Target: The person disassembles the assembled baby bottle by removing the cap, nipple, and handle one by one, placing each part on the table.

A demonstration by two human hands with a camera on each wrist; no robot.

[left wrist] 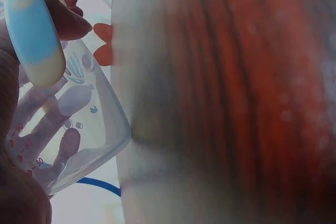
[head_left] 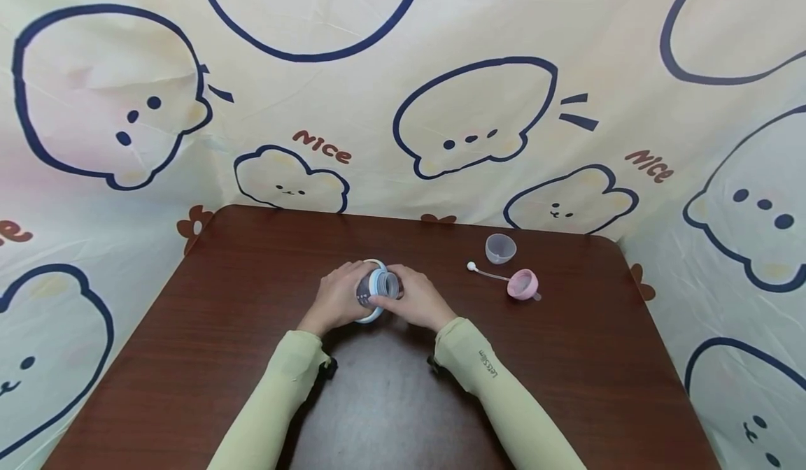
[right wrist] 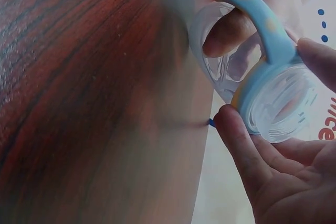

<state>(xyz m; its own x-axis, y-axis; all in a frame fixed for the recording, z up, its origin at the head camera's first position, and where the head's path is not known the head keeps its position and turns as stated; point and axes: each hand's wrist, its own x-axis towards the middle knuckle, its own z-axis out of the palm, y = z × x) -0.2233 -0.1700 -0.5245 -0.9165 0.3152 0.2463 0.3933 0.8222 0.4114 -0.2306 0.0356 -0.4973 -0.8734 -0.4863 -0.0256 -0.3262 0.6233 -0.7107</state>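
Note:
A clear baby bottle [head_left: 364,292] lies tilted between both hands, its threaded mouth uncovered and facing right in the head view. Around its neck sits a light blue handle ring [right wrist: 275,51] with two side grips, yellowish in places. My left hand [head_left: 340,298] grips the bottle's body from the left, and its fingers show through the clear wall in the left wrist view. From the right, my right hand [head_left: 420,299] pinches the handle ring near the neck, thumb on one side and fingers on the other. Printed drawings and red measuring marks show on the bottle [left wrist: 107,119].
On the right part of the brown table [head_left: 567,358] lies a pink lid [head_left: 522,284] with a thin straw [head_left: 491,274] ending in a white weight. Behind it stands a clear dome cover [head_left: 500,249]. A printed cloth [head_left: 378,106] hangs around the table's back and sides.

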